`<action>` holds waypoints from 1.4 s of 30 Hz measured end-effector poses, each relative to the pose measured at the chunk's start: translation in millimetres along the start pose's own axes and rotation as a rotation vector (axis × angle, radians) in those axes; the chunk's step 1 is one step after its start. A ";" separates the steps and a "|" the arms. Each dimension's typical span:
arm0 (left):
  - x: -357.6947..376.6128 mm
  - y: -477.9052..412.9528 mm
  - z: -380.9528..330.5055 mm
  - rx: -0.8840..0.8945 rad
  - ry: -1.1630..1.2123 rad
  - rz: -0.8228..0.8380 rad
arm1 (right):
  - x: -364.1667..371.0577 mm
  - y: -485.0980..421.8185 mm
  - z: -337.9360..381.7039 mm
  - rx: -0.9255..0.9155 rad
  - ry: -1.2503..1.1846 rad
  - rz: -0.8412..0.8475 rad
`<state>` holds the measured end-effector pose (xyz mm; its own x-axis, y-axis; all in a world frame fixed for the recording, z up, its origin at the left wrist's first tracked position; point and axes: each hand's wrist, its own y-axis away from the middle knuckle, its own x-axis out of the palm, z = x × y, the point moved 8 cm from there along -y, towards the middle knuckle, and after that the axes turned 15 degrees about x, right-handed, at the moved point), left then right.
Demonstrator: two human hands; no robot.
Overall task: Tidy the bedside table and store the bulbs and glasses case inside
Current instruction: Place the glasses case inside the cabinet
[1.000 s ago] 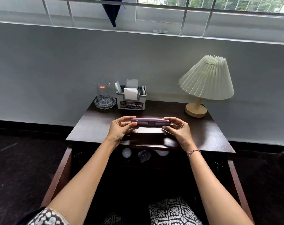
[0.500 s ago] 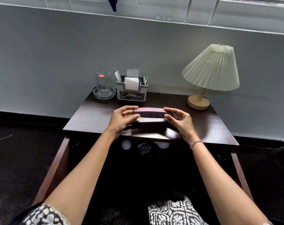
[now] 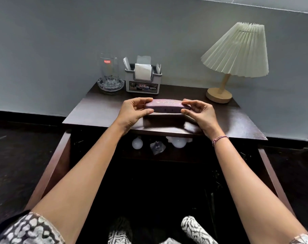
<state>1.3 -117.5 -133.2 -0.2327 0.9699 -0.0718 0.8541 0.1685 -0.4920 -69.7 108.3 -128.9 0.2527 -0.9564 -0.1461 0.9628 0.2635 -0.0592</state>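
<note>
Mid-frame above the bedside table (image 3: pixel 96 113), glasses case (image 3: pixel 164 106) spans horizontally between left hand (image 3: pixel 132 113) and right hand (image 3: pixel 201 115), fingers over the top, thumbs under, pinching each end.

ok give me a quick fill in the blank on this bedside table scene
1. The left hand and right hand hold the purple oblong glasses case by its two ____.
2. Two round white bulbs lie in the open ____ under the dark wooden tabletop.
3. The lamp with the pleated cream shade stands on a round ____ base.
4. The clear drinking glass stands ____ of the white napkin holder.
Missing words: ends; drawer; wooden; left
</note>
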 end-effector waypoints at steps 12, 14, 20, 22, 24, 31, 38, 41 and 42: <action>6.1 19.8 -12.7 0.052 -0.136 0.090 | -6.8 40.8 -0.4 -0.036 0.063 -0.113; 7.4 25.1 -16.1 0.030 -0.124 0.103 | -11.7 47.8 4.5 -0.031 0.076 -0.112; 11.4 45.3 -36.3 -0.007 -0.103 0.124 | -21.5 71.5 10.8 -0.018 0.048 -0.081; 11.4 54.7 -41.5 -0.023 -0.088 0.124 | -25.9 81.4 8.9 0.001 0.081 -0.087; 14.5 64.9 -44.1 -0.053 -0.043 0.135 | -29.7 91.4 5.9 0.034 0.116 -0.069; 24.4 97.8 -42.2 -0.103 0.011 0.140 | -39.3 118.1 -4.3 0.108 0.212 -0.042; 41.0 123.5 -18.8 -0.098 -0.037 0.159 | -49.4 132.9 -44.0 0.161 0.211 -0.054; 51.6 127.3 0.7 -0.117 -0.036 0.180 | -54.6 136.2 -71.8 0.182 0.164 -0.112; 55.1 128.8 8.3 -0.125 -0.044 0.186 | -55.3 135.8 -81.2 0.186 0.158 -0.132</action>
<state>94.7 -43.9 -207.7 -0.0841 0.9781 -0.1906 0.9345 0.0110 -0.3559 39.4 207.2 -209.0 0.1202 -0.9456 -0.3023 0.9910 0.0965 0.0922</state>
